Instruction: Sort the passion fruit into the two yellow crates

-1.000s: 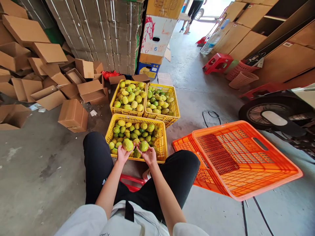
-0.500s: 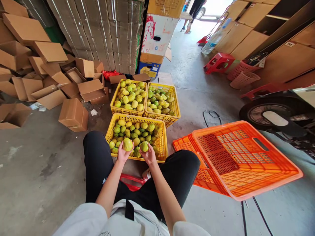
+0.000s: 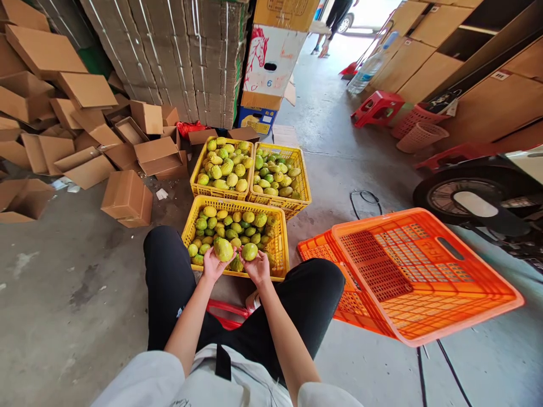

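Left hand (image 3: pixel 213 265): fingers curled partway round the larger yellow-green fruit (image 3: pixel 223 250), holding it from below and the sides, upper face exposed. Right hand (image 3: pixel 258 268): same kind of part-closed hold, fingers round the smaller green fruit (image 3: pixel 249 251). Both fruits side by side, small gap between; fingertips of the two hands close together in that gap, can't tell if touching. Both sets of fingers sit over the near edge of the front yellow crate (image 3: pixel 279 237); loose fruit (image 3: pixel 235 226), green to yellow, lies in it just beyond and below the fingers. Farther ahead of the fingers, two more filled crates: left rear crate (image 3: pixel 220 194) and right rear crate (image 3: pixel 304 176), side by side. Right of the fingers, well apart, orange crate (image 3: pixel 428 328). Left of the fingers, closed carton (image 3: pixel 127 198) on the floor (image 3: pixel 106 271).
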`<state>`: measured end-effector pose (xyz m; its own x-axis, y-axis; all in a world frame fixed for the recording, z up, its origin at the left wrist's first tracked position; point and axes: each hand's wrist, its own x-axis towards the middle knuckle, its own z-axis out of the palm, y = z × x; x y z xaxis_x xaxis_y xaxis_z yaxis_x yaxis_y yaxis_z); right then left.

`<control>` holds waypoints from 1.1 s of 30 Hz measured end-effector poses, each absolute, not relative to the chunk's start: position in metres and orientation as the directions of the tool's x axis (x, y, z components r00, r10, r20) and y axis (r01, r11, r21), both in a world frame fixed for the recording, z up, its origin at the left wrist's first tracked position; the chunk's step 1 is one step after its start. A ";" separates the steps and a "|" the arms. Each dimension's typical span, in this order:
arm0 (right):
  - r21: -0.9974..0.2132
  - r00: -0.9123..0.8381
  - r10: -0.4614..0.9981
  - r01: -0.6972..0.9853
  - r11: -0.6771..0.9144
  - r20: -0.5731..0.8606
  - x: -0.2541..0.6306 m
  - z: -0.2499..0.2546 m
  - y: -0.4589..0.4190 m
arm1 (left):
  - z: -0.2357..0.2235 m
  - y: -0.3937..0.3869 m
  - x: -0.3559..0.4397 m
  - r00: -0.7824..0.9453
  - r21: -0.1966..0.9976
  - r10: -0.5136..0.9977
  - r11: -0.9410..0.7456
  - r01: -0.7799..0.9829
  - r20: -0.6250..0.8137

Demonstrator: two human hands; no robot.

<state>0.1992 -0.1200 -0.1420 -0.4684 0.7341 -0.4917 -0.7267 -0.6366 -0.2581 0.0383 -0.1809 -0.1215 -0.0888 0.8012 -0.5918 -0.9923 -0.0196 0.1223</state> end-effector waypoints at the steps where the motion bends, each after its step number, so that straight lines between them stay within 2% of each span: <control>1: -0.261 -0.467 0.739 -0.729 -0.633 -0.486 0.199 -0.142 -0.120 | -0.122 -0.181 0.039 -0.089 0.130 0.802 -0.014 -0.991 -0.591; 5: -0.289 -0.473 0.749 -0.718 -0.633 -0.465 0.200 -0.140 -0.119 | -0.124 -0.180 0.041 -0.095 0.193 0.800 0.026 -0.981 -0.593; 9: -0.298 -0.437 0.738 -0.716 -0.632 -0.514 0.201 -0.140 -0.119 | -0.126 -0.177 0.041 -0.099 0.226 0.776 0.057 -0.973 -0.623; 15: -0.324 -0.335 0.731 -0.732 -0.599 -0.595 0.198 -0.140 -0.121 | -0.127 -0.177 0.041 -0.134 0.229 0.729 0.033 -0.973 -0.672; 20: -0.362 -0.364 0.725 -0.683 -0.634 -0.585 0.194 -0.142 -0.123 | -0.126 -0.178 0.041 -0.082 0.208 0.755 0.073 -0.975 -0.650; 33: -0.244 -0.420 0.729 -0.751 -0.613 -0.540 0.197 -0.140 -0.120 | -0.131 -0.178 0.039 -0.102 0.177 0.744 0.022 -0.984 -0.660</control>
